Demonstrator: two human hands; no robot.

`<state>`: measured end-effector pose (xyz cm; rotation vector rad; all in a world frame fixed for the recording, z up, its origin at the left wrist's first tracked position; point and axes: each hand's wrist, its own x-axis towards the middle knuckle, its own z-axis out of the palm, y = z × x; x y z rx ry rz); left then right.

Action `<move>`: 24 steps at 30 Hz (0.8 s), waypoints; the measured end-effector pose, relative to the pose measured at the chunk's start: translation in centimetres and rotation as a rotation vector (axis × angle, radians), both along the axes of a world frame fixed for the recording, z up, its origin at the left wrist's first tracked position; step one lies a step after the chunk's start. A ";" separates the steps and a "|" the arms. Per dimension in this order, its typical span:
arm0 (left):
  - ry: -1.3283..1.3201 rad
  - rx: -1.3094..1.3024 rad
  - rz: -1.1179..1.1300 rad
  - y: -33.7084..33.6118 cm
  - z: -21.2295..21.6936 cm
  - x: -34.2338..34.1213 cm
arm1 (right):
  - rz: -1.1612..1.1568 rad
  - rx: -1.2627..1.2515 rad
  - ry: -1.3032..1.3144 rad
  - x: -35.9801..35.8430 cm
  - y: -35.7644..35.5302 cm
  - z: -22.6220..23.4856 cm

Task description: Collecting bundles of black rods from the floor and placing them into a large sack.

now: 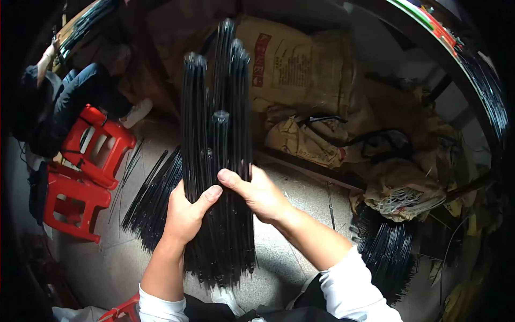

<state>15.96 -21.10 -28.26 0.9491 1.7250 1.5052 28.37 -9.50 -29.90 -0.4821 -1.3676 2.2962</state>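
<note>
A thick bundle of long thin black rods (pixel 217 236) stands out in front of me, its upper ends in uneven groups of different heights. My left hand (pixel 189 209) wraps round its left side, thumb lying across the front. From the right, my right hand (pixel 257 194) grips the same bundle slightly higher, thumb pointing to the left. Most fingers of both hands are hidden behind the rods. To the left, another heap of black rods (pixel 153 206) lies on the floor.
Red plastic stools (pixel 78 206) stand at left, near a seated person's leg (pixel 88 91). More black rods (pixel 389 252) are at lower right, below an open sack (pixel 402 201). A large brown sack (pixel 300 61) lies behind a dark bar (pixel 311 169). A table edge (pixel 445 48) curves along the upper right.
</note>
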 end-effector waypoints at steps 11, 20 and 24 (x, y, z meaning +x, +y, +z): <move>-0.129 0.328 -0.133 2.1 10.0 6.8 | -0.103 0.245 0.121 7.1 0.7 11.2; 0.184 0.615 -0.194 2.7 9.7 9.6 | -0.182 0.407 0.100 11.3 -0.2 13.1; 0.144 0.553 -0.237 3.5 5.5 10.0 | -0.183 0.377 0.066 12.8 0.3 10.8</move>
